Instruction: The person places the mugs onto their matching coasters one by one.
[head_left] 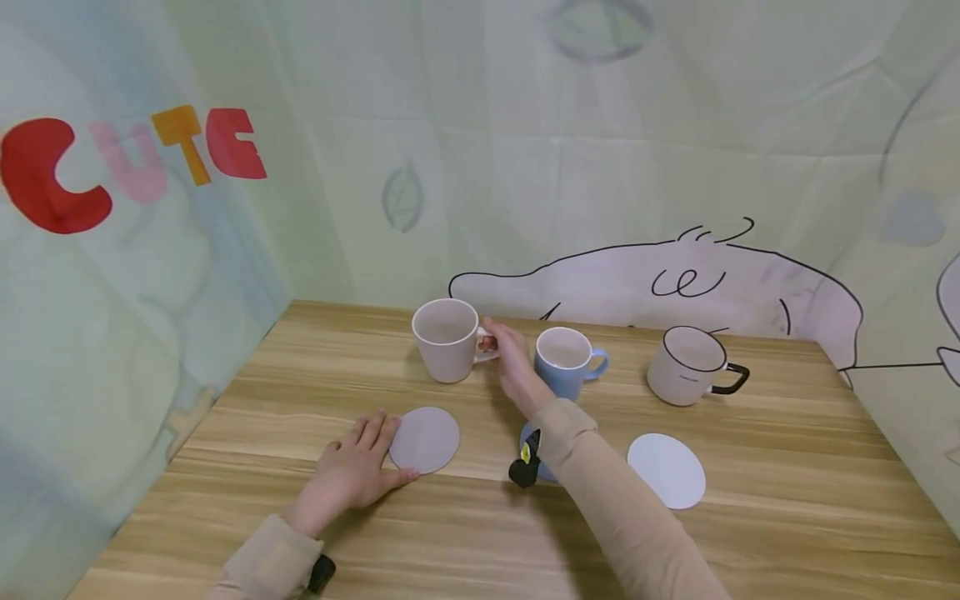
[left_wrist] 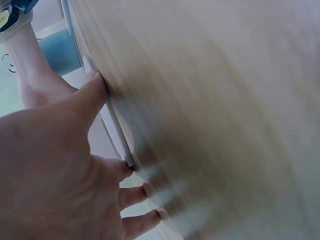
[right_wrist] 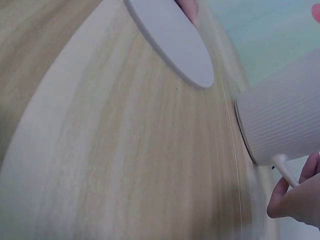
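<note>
- Right hand (head_left: 513, 355) grips the pink mug (head_left: 444, 346) by its handle (right_wrist: 284, 169); only the right wrist shows us ribs (right_wrist: 280, 122).
- Left hand (head_left: 356, 462), fingers (left_wrist: 139, 224) spread, touches the pink disc (head_left: 425, 440) before the mug.

On the desk (head_left: 465, 537), the left mug (head_left: 444, 348), middle mug (head_left: 567, 373) and right mug (head_left: 678, 375) stand in a row with the backdrop (head_left: 480, 100) behind; the left disc (head_left: 426, 438), middle disc (head_left: 546, 473) and right disc (head_left: 667, 471) lie before them.

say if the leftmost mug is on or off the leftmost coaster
Off: the leftmost mug is beyond the leftmost coaster, with bare tabletop between them in both the head and right wrist views.
</note>
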